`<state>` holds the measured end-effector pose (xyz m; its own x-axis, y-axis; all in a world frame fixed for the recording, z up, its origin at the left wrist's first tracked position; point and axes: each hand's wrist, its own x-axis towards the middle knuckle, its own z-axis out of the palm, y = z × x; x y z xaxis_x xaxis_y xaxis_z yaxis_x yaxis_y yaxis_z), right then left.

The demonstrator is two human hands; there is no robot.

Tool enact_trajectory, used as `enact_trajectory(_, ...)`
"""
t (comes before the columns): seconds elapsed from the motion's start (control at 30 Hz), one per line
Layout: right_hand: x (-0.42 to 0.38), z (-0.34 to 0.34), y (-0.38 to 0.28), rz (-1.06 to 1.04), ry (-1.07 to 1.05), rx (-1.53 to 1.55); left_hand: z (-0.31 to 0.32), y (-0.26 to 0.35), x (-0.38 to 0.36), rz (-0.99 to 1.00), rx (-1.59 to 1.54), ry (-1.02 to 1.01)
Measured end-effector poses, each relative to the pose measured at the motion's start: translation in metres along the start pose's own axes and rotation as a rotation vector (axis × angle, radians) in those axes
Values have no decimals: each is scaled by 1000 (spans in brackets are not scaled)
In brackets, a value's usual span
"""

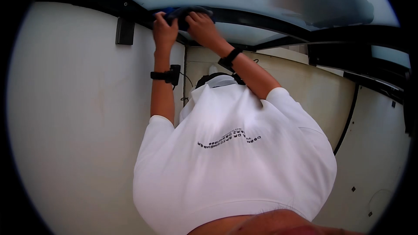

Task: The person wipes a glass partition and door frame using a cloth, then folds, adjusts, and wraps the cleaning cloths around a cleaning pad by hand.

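From my remote post I'm seeing both hands clamping the same bunched, dark blue cloth [183,12]: the left hand [165,30] is pinching its left part, while the right hand [202,26] is curling its fingers over the right part. The cloth is resting against a black frame bar [257,21], which is running off rightward from the grip. Just behind the grip, black wrist straps are circling the left wrist [162,76] and the right [230,58]. Left of the grip, a small black block [125,31] is sitting on a white panel [78,104]. Farther back toward me, a white T-shirt [235,161] is showing dark lettering.
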<state>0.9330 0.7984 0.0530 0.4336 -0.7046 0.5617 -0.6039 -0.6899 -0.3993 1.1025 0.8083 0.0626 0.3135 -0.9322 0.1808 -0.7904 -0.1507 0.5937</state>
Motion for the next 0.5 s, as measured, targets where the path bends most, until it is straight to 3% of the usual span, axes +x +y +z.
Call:
enact_trajectory(0.2,-14,-8,19,71,7,21,7,29,-12,156,138,13)
enact_trajectory(0.27,-30,-34,27,117,9,-79,24,45,-21,235,95,-35)
enact_trajectory(0.33,-52,-61,45,212,10,-187,33,82,-37,282,-23,-219)
enact_trajectory(0.4,-77,-91,68,301,20,-303,73,98,-56,560,-122,-157)
enact_trajectory(0.5,-112,-130,106,432,90,-413,104,147,-72,706,-265,-300)
